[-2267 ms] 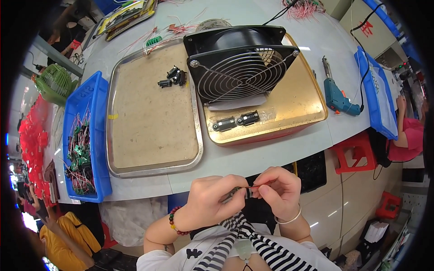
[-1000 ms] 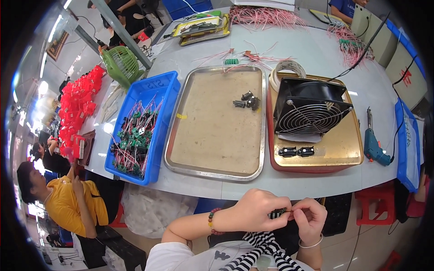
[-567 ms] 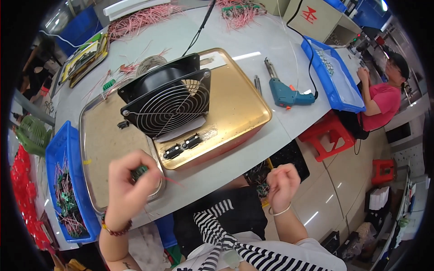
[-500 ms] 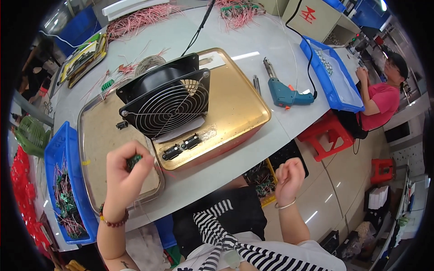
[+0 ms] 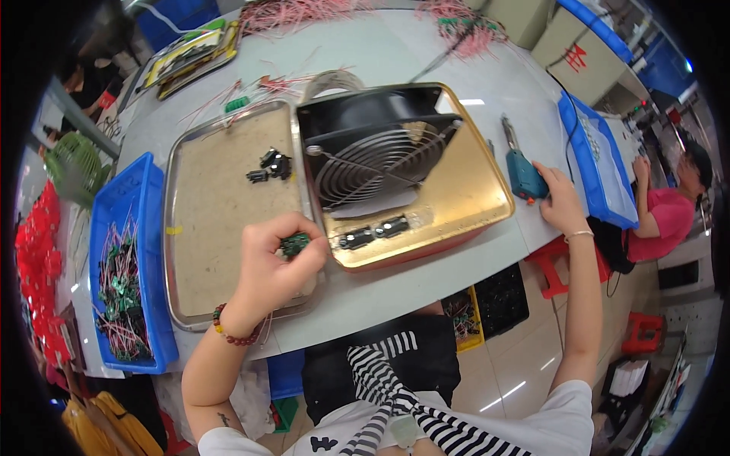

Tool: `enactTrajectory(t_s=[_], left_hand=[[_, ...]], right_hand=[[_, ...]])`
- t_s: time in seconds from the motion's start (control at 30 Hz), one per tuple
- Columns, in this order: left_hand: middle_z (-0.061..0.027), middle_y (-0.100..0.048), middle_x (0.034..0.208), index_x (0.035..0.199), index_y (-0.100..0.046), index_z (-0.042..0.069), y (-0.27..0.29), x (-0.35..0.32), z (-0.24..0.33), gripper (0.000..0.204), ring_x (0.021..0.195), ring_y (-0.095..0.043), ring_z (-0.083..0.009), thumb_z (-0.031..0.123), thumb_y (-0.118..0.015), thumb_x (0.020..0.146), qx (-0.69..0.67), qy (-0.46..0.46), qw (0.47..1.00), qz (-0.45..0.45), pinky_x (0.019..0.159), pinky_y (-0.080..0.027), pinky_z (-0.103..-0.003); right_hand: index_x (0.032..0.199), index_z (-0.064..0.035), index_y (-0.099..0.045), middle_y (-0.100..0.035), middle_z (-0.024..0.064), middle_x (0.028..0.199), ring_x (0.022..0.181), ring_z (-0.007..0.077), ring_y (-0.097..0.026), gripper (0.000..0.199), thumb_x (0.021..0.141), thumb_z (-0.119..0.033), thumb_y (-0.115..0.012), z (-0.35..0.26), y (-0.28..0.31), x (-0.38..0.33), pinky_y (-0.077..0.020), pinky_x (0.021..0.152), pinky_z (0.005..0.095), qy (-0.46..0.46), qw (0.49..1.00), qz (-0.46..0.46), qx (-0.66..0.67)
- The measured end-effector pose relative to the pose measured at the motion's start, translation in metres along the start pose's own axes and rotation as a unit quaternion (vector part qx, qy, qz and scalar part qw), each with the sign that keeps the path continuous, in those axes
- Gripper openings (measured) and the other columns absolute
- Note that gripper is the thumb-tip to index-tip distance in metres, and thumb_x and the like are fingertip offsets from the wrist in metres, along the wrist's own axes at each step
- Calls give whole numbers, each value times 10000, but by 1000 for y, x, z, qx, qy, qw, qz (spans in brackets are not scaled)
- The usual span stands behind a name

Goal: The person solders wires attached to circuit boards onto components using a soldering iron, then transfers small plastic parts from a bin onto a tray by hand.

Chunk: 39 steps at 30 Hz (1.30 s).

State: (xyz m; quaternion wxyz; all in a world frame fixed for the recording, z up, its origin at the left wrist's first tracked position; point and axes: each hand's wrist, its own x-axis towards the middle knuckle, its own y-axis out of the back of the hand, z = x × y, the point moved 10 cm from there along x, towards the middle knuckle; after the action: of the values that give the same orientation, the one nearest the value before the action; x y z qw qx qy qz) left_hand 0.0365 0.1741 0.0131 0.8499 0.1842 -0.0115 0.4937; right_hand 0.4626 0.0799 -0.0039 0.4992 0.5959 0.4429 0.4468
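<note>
My left hand [image 5: 274,262] is closed around a small green and black electronic part [image 5: 293,244], held over the silver tray [image 5: 199,190] near its right edge. Beside it, two black parts [image 5: 372,232] lie on the gold tray [image 5: 475,199], in front of a black fan [image 5: 376,148]. My right hand [image 5: 561,201] reaches far right and grips the handle of a teal electric screwdriver [image 5: 520,169] lying on the white table [image 5: 395,57].
Several small black parts [image 5: 268,166] lie on the silver tray. A blue bin [image 5: 125,262] of wired green parts sits at the left, another blue tray [image 5: 597,159] at the right. Pink wires [image 5: 304,11] lie at the back. A person in red [image 5: 661,213] sits at the right.
Both hands were together at my chest, then parted. My left hand carried the small part up over the silver tray. My right hand swung out right and took hold of the screwdriver.
</note>
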Motion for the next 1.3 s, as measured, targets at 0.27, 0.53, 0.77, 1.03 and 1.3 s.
enactTrajectory(t_s=[0.27,0.53,0.77,1.03,1.3], left_hand=[[-95,-661,703,805,-657,7,0,-1,22,93,581,-634,-162,94,-656,773,31,-66,997,-2,514,-487,-258],[-66,-638,676,793,-671,12,2,-8,35,75,526,-561,-113,56,-708,745,62,-141,987,43,450,-421,-234],[-69,-646,703,796,-676,21,-3,-10,39,67,527,-564,-125,37,-711,742,70,-169,981,63,448,-425,-240],[-59,-631,703,812,-657,39,-1,-12,44,66,547,-599,-140,35,-692,756,110,-173,977,54,467,-481,-246],[-48,-616,684,793,-645,53,-5,-13,47,78,522,-588,-153,27,-696,740,138,-205,966,76,454,-473,-255]], right_hand=[[1211,16,-568,-658,178,1065,964,262,-650,437,786,-28,-659,67,26,-49,-499,811,332,-32,973,211,91],[1257,12,-441,-521,89,1066,710,113,-512,440,867,-102,-611,-62,31,-138,-404,663,225,10,765,275,583],[1133,6,-447,-465,119,1068,624,115,-512,497,802,-264,-701,-131,-2,-191,-392,556,243,-4,732,263,629],[1061,28,-606,-615,129,948,661,182,-639,436,781,-288,-716,-195,-11,-193,-500,630,288,-1,806,149,573],[971,57,-608,-621,135,872,649,168,-639,305,764,-161,-665,-203,-26,-188,-505,573,246,-39,795,123,592]])
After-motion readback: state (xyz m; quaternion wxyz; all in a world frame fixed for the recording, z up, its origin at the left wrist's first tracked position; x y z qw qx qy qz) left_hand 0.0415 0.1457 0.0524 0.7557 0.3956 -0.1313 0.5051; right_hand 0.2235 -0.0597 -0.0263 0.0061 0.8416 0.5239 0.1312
